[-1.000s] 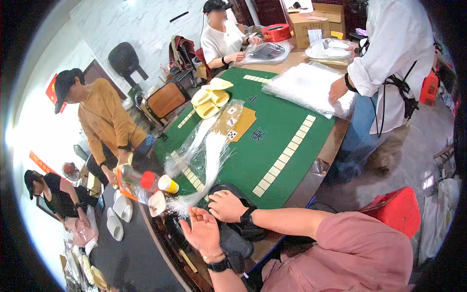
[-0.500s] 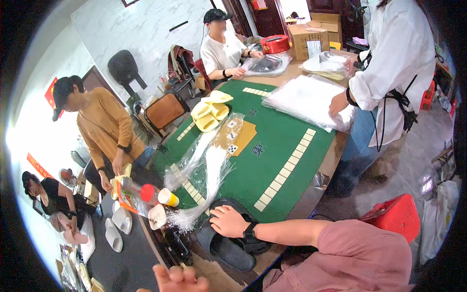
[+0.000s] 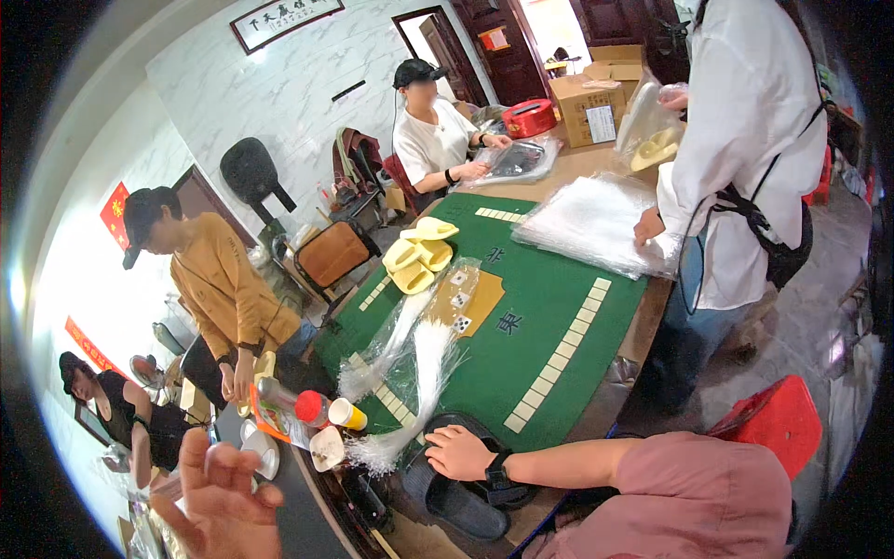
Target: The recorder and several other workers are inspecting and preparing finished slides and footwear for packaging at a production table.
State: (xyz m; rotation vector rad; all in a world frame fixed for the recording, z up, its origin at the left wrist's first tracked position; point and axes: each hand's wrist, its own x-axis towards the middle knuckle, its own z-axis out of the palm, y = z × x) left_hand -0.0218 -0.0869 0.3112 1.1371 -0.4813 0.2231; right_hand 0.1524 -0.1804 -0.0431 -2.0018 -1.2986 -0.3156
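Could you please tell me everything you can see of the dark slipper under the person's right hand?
The dark slipper is a black, rubbery-looking slide with a broad strap. It lies flat at the near edge of the green table mat, partly overhanging the table's rim. The right hand, wearing a black wristwatch, rests palm down on its strap. A bundle of clear plastic bags lies just beside it.

Bright daylight from the doorway [image 3: 545, 28], heavy fisheye bending, dark rim, raised left hand [image 3: 219, 494] perhaps motion-blurred.
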